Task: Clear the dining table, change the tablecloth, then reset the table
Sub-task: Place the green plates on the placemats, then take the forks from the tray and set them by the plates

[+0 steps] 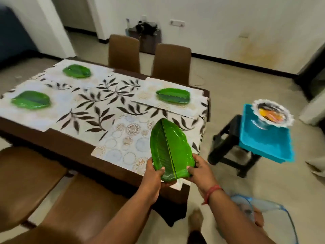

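Low in the centre of the frame, both hands hold a green leaf-shaped plate (169, 149) by its near end, above the near right corner of the dining table (73, 148). The left hand (154, 170) grips the plate's lower left rim, thumb curled over the top surface and fingers beneath; the right hand (199, 169) pinches the lower right rim the same way, a red thread (213, 190) around its wrist. The plate's pointed tip angles away over a circle-patterned placemat (123, 147). Further up, a leaf-print tablecloth (98, 103) covers the table, and three more green plates lie on mats: right of centre (173, 95), far left (30, 101) and upper left (76, 70). At the right, a blue tray (263, 148) on a dark stool (226, 148) carries a frilled white dish (272, 114). Two brown chairs (171, 62) stand at the far side.
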